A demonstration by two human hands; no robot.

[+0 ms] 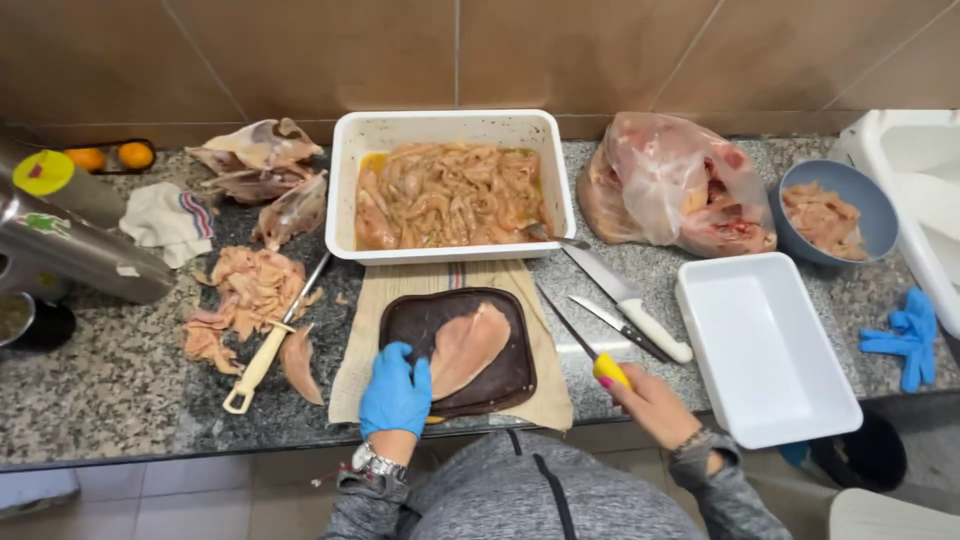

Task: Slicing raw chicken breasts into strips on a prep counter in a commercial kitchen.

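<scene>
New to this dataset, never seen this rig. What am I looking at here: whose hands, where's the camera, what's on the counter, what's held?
There is no robot: one camera on a person's head looks down at their own two hands. The left hand, in a blue glove, rests on a raw chicken fillet lying on a dark cutting board. The bare right hand grips a yellow-handled knife. On the granite counter are a white tray of marinated chicken strips, an empty white tray, a blue bowl of meat pieces, a bag of chicken, two white-handled knives, a sharpening steel and scraps.
</scene>
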